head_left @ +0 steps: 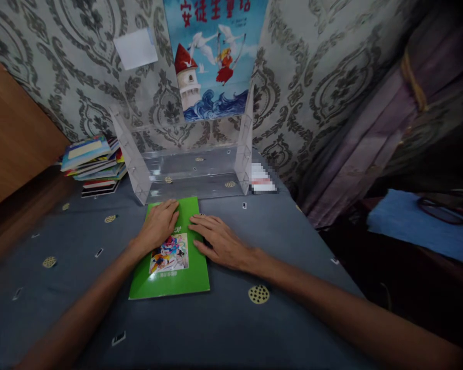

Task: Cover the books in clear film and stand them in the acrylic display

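Observation:
A green book (195, 280) with a colourful picture on its cover lies flat on the grey cloth in front of me. My left hand (160, 223) rests on the upper left part of the cover, fingers stretched forward and lying close together. At the book's right edge is my right hand (219, 239), its fingers extended and thumb apart, the fingertips touching the edge or cover. Just beyond the book stands a clear acrylic rack (196, 190) with stepped side panels; its shelves hold nothing visible.
A stack of books (96, 164) sits left of the rack. A blurred white item (262, 177) lies at its right. Behind, a fairy-tale poster (212, 61) and a white card (136, 49) are on the patterned wall. Blue cloth (420, 226) and a curtain (366, 133) are right.

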A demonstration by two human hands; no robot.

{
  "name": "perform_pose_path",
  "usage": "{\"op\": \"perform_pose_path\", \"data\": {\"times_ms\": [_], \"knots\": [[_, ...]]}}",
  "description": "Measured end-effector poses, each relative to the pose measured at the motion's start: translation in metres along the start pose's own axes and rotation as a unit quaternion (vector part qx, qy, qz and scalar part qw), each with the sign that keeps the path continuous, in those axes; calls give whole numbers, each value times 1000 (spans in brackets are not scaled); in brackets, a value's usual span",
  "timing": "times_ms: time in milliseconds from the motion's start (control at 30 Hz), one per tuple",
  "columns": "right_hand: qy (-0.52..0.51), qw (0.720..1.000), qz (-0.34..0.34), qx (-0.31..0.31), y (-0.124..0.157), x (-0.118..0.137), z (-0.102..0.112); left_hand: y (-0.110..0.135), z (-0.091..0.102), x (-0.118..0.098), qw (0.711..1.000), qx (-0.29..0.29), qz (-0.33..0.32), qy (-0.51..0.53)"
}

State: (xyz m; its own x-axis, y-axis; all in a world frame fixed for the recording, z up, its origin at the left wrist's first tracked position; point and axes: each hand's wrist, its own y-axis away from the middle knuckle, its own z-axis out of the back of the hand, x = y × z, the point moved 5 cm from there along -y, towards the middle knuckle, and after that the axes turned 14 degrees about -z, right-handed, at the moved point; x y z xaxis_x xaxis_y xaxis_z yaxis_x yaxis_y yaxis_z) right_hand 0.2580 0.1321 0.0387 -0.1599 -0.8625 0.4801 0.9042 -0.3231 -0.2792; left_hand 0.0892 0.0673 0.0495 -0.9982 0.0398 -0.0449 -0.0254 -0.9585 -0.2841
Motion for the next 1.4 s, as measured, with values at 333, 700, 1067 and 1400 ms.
{"op": "perform_pose_path", "data": {"times_ms": [333,700,1067,1400], "knots": [[-11,1000,-4,11,-2,-1,5,-35,-12,-19,995,10,-85,56],[-16,999,-29,-15,-28,-28,3,-40,-11,-7,985,7,-120,125],[-24,999,-27,-22,-30,-33,-2,-42,-9,0,974,5,-140,175],[-4,999,-10,-32,-24,-29,0,-32,-13,-1,974,13,-173,147]]}}
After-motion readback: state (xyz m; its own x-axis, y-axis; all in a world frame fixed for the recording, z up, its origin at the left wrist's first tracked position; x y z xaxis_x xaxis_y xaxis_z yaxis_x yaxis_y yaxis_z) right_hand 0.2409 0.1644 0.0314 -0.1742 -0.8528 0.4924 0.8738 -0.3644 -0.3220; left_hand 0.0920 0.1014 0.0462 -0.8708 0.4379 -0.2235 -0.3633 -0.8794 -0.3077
